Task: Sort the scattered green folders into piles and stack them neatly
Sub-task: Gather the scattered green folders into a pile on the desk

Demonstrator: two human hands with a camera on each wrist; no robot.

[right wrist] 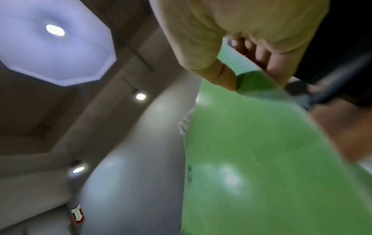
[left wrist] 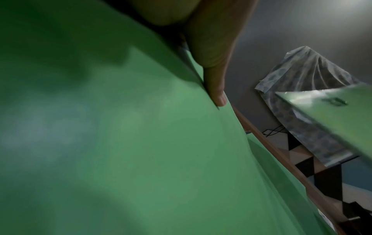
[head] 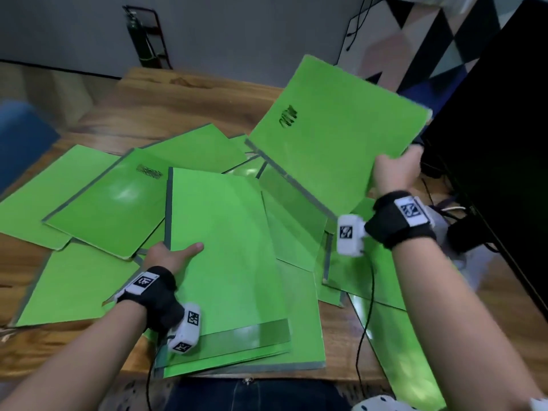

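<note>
Several green folders lie scattered and overlapping on a wooden table (head: 166,99). My left hand (head: 172,256) grips the left edge of the top folder (head: 225,247) of a pile at the front, thumb on its cover; the left wrist view shows the thumb (left wrist: 215,79) pressed on that green cover (left wrist: 120,143). My right hand (head: 397,170) pinches the near corner of another green folder (head: 335,134) and holds it tilted in the air above the right side. In the right wrist view the thumb (right wrist: 223,76) sits on top of that raised folder (right wrist: 261,151), fingers beneath.
A large black monitor (head: 501,137) stands close on the right, with cables (head: 444,209) at its base. A blue chair (head: 20,137) is at the far left. A black cable (head: 367,310) runs from my right wrist over the folders. The table's far part is bare wood.
</note>
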